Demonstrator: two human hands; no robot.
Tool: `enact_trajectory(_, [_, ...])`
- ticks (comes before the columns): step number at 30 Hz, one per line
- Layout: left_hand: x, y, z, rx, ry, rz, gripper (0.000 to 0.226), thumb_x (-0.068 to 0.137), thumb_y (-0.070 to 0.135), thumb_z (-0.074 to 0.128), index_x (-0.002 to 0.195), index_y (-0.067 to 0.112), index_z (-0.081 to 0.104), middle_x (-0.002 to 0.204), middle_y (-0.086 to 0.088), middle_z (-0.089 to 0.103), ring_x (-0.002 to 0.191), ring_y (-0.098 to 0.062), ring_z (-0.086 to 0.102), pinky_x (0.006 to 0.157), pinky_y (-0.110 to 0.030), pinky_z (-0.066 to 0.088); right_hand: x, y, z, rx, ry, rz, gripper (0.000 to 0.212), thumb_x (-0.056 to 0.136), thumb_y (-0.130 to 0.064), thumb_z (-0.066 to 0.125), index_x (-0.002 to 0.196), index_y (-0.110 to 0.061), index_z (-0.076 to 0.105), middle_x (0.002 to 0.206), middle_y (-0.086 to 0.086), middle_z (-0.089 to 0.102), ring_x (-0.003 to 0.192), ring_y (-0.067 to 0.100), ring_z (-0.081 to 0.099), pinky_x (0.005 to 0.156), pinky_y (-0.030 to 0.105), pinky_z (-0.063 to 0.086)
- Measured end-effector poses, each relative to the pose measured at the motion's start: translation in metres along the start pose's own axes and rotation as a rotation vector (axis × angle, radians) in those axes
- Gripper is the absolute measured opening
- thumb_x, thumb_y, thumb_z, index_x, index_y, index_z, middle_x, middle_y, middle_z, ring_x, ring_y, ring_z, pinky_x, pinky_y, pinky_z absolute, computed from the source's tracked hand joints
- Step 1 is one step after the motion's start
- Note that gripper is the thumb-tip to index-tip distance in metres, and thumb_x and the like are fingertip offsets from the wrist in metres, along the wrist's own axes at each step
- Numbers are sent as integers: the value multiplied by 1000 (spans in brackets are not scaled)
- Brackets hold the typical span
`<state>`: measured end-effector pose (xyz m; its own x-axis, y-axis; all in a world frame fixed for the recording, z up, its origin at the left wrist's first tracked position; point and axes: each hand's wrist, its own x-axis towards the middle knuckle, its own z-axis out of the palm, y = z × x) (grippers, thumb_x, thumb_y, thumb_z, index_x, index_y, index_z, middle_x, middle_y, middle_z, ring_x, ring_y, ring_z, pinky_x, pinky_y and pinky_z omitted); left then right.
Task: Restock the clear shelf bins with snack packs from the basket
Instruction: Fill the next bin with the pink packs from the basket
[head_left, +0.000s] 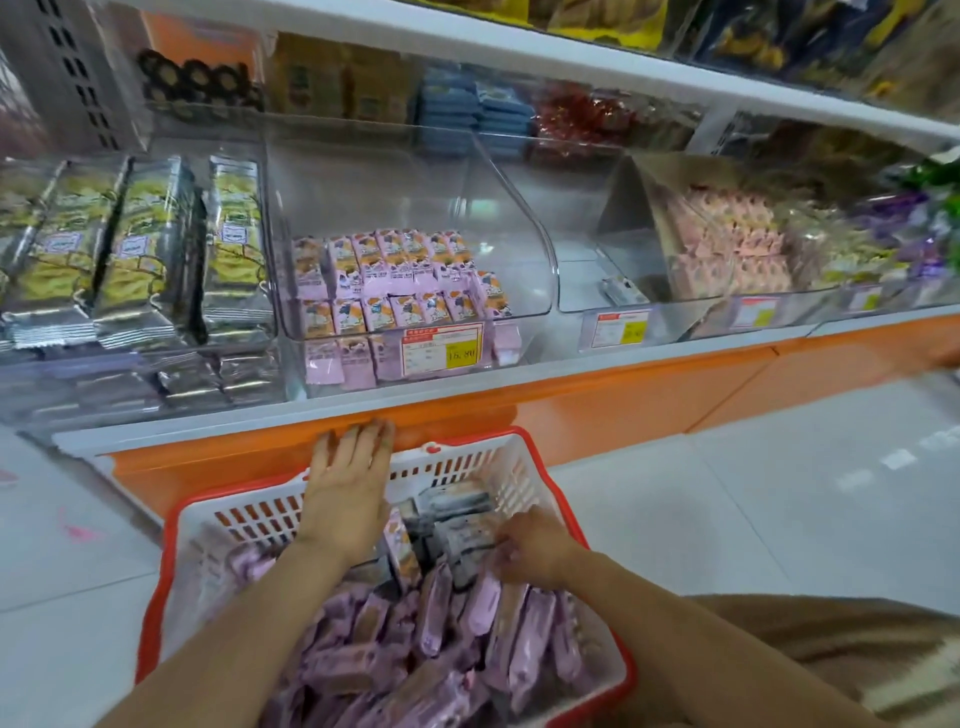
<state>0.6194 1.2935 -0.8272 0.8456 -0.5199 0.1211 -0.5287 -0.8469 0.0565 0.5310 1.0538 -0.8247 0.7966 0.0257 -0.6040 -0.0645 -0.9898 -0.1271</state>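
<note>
Loads of pink snack packs (431, 613) are piled in the basket (208, 506), right under both forearms, so we're at the grab-a-handful stage. The right hand (535, 551) is down in the pile with its fingers curled round a pack or two; it's blurry, so I can't count them. The left hand (348, 483) is flat with straight fingers, holding nothing, out over the basket's far rim with its fingertips by the orange shelf base (623, 410). Can't tell if it's actually pressing on the rim. The hands are apart.

Above and beyond the left hand is the clear bin (405, 182) with matching pink packs, roughly half full. Up past the right hand, the next bin (582, 280) looks almost empty.

Next move, I reckon: get a firm grip, lift clear of the basket, then reach up and forward over the bin's front lip and line them up with the rows.
</note>
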Motion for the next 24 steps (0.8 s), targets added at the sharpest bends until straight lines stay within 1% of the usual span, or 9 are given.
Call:
enact_trajectory(2, [0,-1,2,7,25,12,102,46,22,89,138,-2,52,129,-18,55,116,-35,45,102,-57,30,4,1,3,15,38,-4,30,80,-42,56,97,-19,65,107,11,67,104,34,58,90,34,46])
enact_trajectory(4, [0,0,2,0,41,11,100,47,20,88,138,-1,52,128,-17,56,116,-34,46,102,-57,32,3,1,0,55,58,-4,29,80,-34,67,105,-19,66,113,7,66,108,29,57,91,33,47])
enact_trajectory(6, [0,1,1,-9,52,4,98,48,19,87,137,-1,52,128,-17,56,115,-35,47,101,-59,36,2,-1,0,123,37,-25,26,81,-30,72,104,-20,64,110,3,64,104,22,57,82,29,46])
enact_trajectory(9, [0,3,-3,-14,30,-12,97,48,19,87,137,0,53,127,-16,57,115,-34,49,100,-59,40,0,-2,7,258,-20,-72,18,84,-21,73,92,-21,56,92,-4,59,92,16,55,69,23,42])
enact_trajectory(15, [-5,5,-7,-140,46,31,86,58,18,86,136,3,53,131,-14,54,118,-31,47,95,-51,46,-11,-2,-7,497,26,-106,22,80,-20,78,85,-26,57,89,-7,60,80,8,56,71,23,48])
enact_trajectory(18, [-9,13,-17,-358,-26,153,60,86,17,70,143,13,49,139,-5,47,118,-26,48,96,-41,44,-19,-4,-26,676,118,-151,24,80,-14,79,96,-18,61,91,-6,59,80,6,56,74,21,50])
enact_trajectory(20, [-10,24,-32,-689,-239,109,47,100,27,56,146,23,44,133,8,47,106,-19,55,91,-30,46,-27,-8,-45,750,216,-216,28,79,-13,80,100,-16,61,89,-6,60,78,5,57,74,20,50])
enact_trajectory(22, [-6,36,-48,-958,-351,43,43,98,40,55,140,33,47,121,11,55,98,-14,57,85,-26,48,-37,-14,-67,791,307,-290,30,78,-13,81,97,-22,60,91,-4,62,78,6,58,75,22,50])
enact_trajectory(24, [1,44,-64,-1089,-317,41,32,94,40,57,125,32,59,113,10,63,95,-9,60,81,-24,48,-46,-19,-89,851,390,-348,34,76,-10,82,98,-21,59,92,-1,63,78,9,59,73,24,50])
